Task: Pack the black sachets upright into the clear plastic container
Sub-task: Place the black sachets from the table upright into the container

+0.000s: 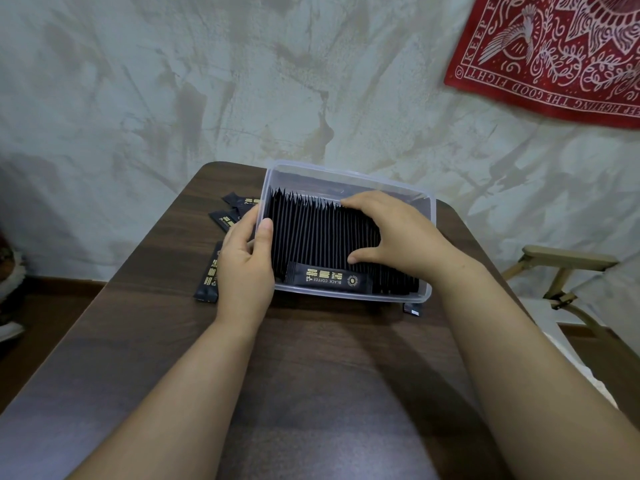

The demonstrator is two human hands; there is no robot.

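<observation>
A clear plastic container (349,176) stands at the far middle of a dark wooden table (311,358). A long row of black sachets (311,230) stands upright on edge inside it. One sachet with gold print (329,277) lies along the near wall. My left hand (244,268) grips the container's left wall, thumb over the rim and against the row's left end. My right hand (391,233) lies over the right part of the row, fingers across the sachet tops and thumb against their near edges. Loose sachets (227,218) lie left of the container.
One loose sachet (207,273) lies by my left wrist, and a sachet's corner (412,310) peeks out under the container's near right corner. A red bandana (554,53) hangs on the wall. A wooden folding chair (564,275) stands to the right of the table.
</observation>
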